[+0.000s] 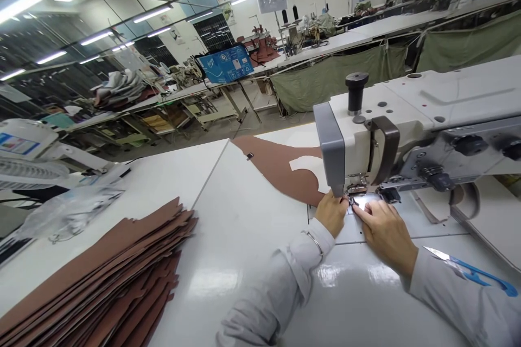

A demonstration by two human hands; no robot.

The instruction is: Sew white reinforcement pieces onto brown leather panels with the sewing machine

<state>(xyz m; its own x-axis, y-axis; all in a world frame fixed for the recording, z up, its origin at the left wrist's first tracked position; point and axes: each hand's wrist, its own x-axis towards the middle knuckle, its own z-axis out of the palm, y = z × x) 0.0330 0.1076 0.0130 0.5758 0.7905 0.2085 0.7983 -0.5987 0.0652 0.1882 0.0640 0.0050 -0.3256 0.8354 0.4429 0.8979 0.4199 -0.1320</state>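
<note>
A sewing machine stands at the right, its lit needle area and presser foot low under the head. My left hand is closed just left of the foot, its fingers bent together over the end of a brown leather piece. That curved piece lies flat on the table and stretches away behind the machine head, with a small dark clip-like thing on its edge. My right hand rests on the machine bed, fingers stretched out, the index fingertip at the presser foot. What lies under the fingertips is hidden.
Left on the white table lies a fanned stack of brown leather pieces. Blue-handled scissors lie by my right sleeve. At far left are a white machine and a clear plastic bag. Other workbenches stand behind.
</note>
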